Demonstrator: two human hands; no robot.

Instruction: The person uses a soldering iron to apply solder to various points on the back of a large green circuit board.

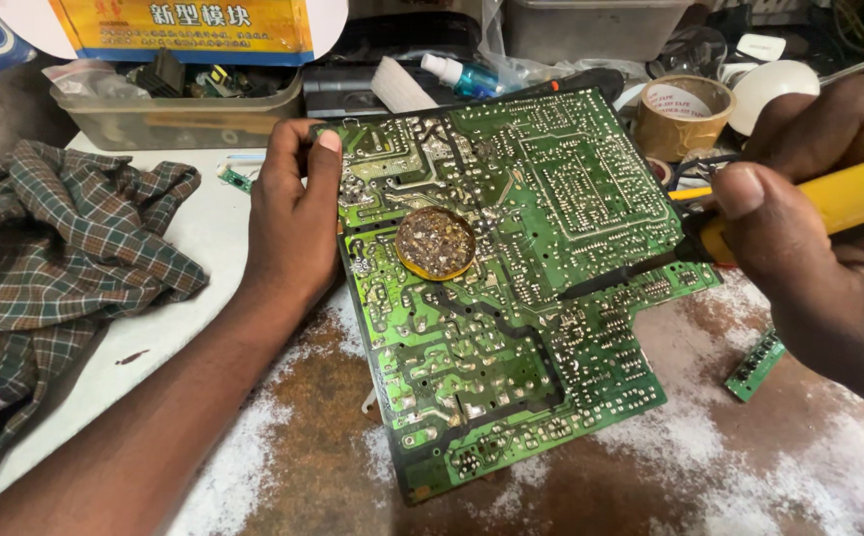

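A large green circuit board (511,288) lies solder side up, tilted over the worktop. My left hand (293,223) grips its left edge, thumb along the top corner. A small round tin of brownish flux paste (435,242) sits on the board's upper left area. My right hand (814,223) holds a yellow-handled soldering iron (849,194). The iron's dark tip (611,278) touches the board near the middle right.
A checked cloth (55,258) lies at the left. A roll of brown tape (682,114) and a white bulb (775,89) stand behind the board. A clear bin of parts (174,104) is at the back left. A small green board (755,365) rests at the right on the worn brown surface.
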